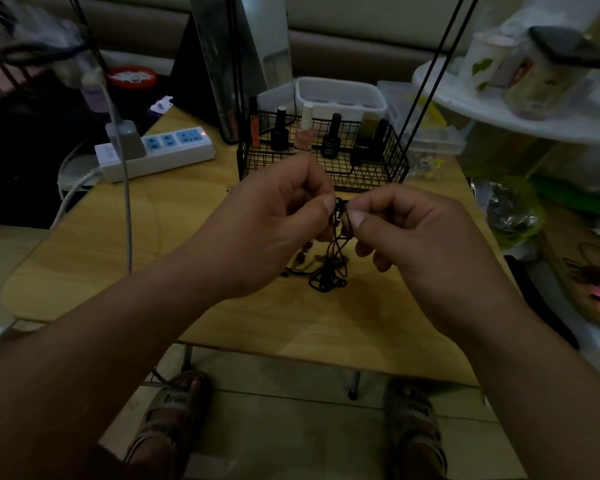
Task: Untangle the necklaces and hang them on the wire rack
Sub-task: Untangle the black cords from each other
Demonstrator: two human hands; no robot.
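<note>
Untangling was in hand: the left hand (284, 216) and right hand (406, 230) pinched the knotted necklaces (329, 268) just in front of the wire rack (326, 157) — tails trailing onto the surface (153, 237). Next, judging by this — tease 1 cord free.

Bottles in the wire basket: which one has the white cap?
The pale pink bottle, second from the left among the upright bottles in the wire basket. Its tall cap is white; the neighbouring bottles have dark caps.
</note>
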